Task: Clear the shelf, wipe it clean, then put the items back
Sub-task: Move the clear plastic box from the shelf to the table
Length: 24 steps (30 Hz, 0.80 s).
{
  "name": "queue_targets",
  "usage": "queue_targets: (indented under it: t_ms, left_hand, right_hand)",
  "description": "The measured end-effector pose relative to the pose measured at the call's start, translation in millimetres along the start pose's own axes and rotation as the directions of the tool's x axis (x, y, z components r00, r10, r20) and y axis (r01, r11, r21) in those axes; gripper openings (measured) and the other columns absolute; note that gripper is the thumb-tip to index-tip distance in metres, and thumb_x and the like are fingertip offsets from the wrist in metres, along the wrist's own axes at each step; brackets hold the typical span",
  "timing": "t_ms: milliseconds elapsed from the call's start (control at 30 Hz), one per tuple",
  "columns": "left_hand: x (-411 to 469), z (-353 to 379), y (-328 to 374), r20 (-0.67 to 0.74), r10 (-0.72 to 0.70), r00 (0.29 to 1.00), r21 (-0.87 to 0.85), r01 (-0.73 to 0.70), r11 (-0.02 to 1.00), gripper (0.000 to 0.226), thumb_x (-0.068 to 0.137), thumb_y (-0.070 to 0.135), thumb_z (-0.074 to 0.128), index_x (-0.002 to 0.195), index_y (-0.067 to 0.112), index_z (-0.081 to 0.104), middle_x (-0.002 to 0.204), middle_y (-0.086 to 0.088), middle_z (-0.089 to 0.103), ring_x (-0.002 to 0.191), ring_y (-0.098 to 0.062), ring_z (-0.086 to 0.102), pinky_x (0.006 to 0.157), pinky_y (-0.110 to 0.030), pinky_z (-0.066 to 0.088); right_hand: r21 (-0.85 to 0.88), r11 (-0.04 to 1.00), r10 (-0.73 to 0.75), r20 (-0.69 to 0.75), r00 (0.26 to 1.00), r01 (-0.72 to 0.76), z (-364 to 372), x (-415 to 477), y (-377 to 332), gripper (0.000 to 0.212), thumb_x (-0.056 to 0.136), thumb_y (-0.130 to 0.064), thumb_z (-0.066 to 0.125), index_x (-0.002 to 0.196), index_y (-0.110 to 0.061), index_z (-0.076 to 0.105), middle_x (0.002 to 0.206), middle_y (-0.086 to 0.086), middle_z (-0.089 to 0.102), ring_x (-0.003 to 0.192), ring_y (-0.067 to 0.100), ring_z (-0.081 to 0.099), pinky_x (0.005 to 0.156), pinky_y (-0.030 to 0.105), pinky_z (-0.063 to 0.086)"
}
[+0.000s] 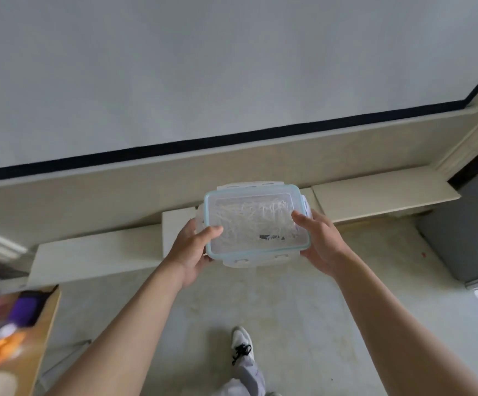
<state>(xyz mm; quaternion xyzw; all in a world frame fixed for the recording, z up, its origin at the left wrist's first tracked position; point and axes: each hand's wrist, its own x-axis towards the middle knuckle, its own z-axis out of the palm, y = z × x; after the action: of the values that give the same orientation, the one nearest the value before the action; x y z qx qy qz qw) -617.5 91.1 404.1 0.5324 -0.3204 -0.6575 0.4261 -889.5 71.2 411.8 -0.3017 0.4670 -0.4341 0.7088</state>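
Observation:
A clear plastic food box (253,221) with a light blue seal and clip-on lid is held up in front of me, over the floor. White shredded strands and a small dark item show through its lid. My left hand (193,252) grips its left side with the thumb on the lid. My right hand (317,241) grips its right side, the thumb also on top. A low cream ledge (386,192) runs along the wall beyond the box.
A wooden table (47,318) at the lower left carries several blurred colourful items. A grey cabinet (469,232) stands at the right. A dark band (232,138) crosses the white wall. My shoe (242,342) is on the pale floor below.

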Motion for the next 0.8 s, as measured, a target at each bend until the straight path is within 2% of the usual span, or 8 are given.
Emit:
queue_targets:
  t_ms: [67,167,367,500,633,800]
  left_hand:
    - [-19,-21,-6,-0.031,-0.004,1.000,-0.013,0.004,1.000,0.068,0.068,0.032,0.079,0.129,0.013,0.059,0.123,-0.017,0.069,0.113,-0.040,0.066,0.081,-0.049,0.055]
    - [-41,-52,-7,-0.062,-0.012,0.998,-0.013,0.011,1.000,0.070,0.064,0.029,0.079,0.129,0.012,0.058,0.124,-0.018,0.068,0.113,-0.039,0.066,0.094,-0.060,0.050]
    - [-72,-138,2,-0.074,0.011,0.997,-0.010,-0.012,1.000,0.072,0.059,0.029,0.076,0.125,0.008,0.057,0.118,-0.019,0.070,0.105,-0.036,0.069,0.083,-0.049,0.054]
    - [-89,-230,6,-0.117,0.033,0.993,-0.020,-0.035,0.999,0.074,0.058,0.028,0.078,0.125,0.007,0.057,0.119,-0.022,0.069,0.106,-0.040,0.069,0.084,-0.052,0.055]
    - [-121,-336,9,-0.170,0.036,0.985,-0.017,-0.040,0.999,0.074,0.056,0.028,0.079,0.125,0.011,0.059,0.115,-0.018,0.071,0.102,-0.036,0.071,0.084,-0.053,0.056]
    - [-164,-442,13,-0.268,0.026,0.963,-0.054,-0.042,0.998,0.075,0.054,0.025,0.078,0.124,0.009,0.059,0.114,-0.021,0.070,0.104,-0.037,0.070,0.089,-0.054,0.056]
  right_hand:
    - [0.017,1.000,0.014,0.019,1.000,-0.015,16,-10,16,0.049,0.091,-0.023,0.066,0.135,-0.007,0.054,0.127,0.027,0.063,0.110,0.047,0.065,0.076,0.053,0.057]
    - [0.002,0.999,0.038,0.023,0.999,-0.039,43,-17,36,0.052,0.089,-0.024,0.067,0.136,-0.007,0.053,0.130,0.029,0.061,0.115,0.051,0.062,0.088,0.068,0.052]
    - [-0.054,0.997,0.064,0.055,0.996,-0.061,125,-16,72,0.049,0.090,-0.021,0.064,0.136,-0.009,0.052,0.128,0.027,0.063,0.116,0.049,0.062,0.089,0.063,0.054]
    - [-0.087,0.995,0.063,0.081,0.995,-0.056,203,-3,111,0.040,0.097,-0.015,0.057,0.136,-0.007,0.052,0.128,0.028,0.063,0.115,0.048,0.062,0.092,0.066,0.052]
    - [-0.095,0.991,0.108,0.126,0.986,-0.097,296,11,164,0.052,0.088,-0.017,0.064,0.137,-0.005,0.050,0.131,0.030,0.060,0.118,0.050,0.060,0.097,0.071,0.046]
    - [-0.129,0.978,0.187,0.182,0.965,-0.165,397,21,224,0.052,0.087,-0.018,0.065,0.136,-0.006,0.054,0.132,0.028,0.061,0.121,0.048,0.059,0.098,0.071,0.045]
